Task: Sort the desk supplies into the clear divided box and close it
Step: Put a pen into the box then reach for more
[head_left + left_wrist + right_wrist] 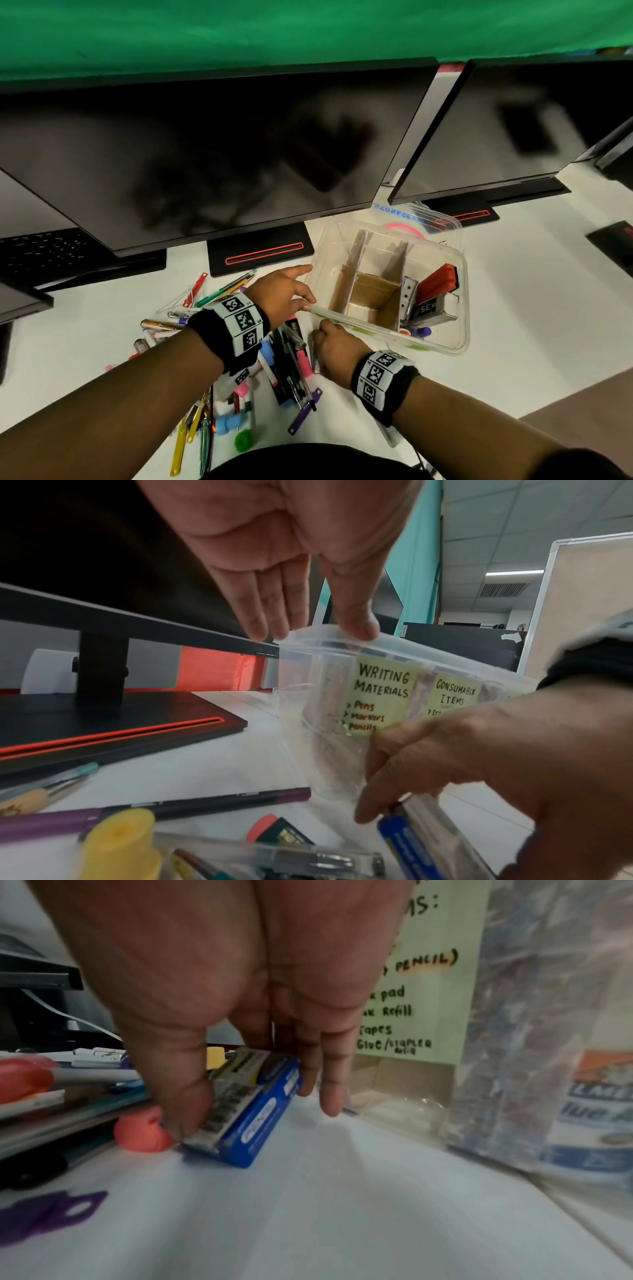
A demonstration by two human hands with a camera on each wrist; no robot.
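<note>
The clear divided box (460, 310) stands open on the white desk, with cardboard dividers and labels "Writing Materials" and "Consumable Items" (382, 693). Its right compartment holds a red stapler (440, 282) and a glue bottle (592, 1123). My left hand (310, 291) pinches the box's near-left rim corner (325, 635). Just in front of the box, my right hand (320, 337) pinches a small blue pack (263, 1123) between thumb and fingers; the pack sits tilted on the desk. A heap of pens, markers and clips (287, 363) lies to the left of it.
The box's clear lid (431, 219) hangs behind the box. Two dark monitors (205, 154) on red-striped stands (263, 250) loom over the back of the desk. A keyboard (41, 250) sits far left. The desk's edge (534, 407) runs at lower right.
</note>
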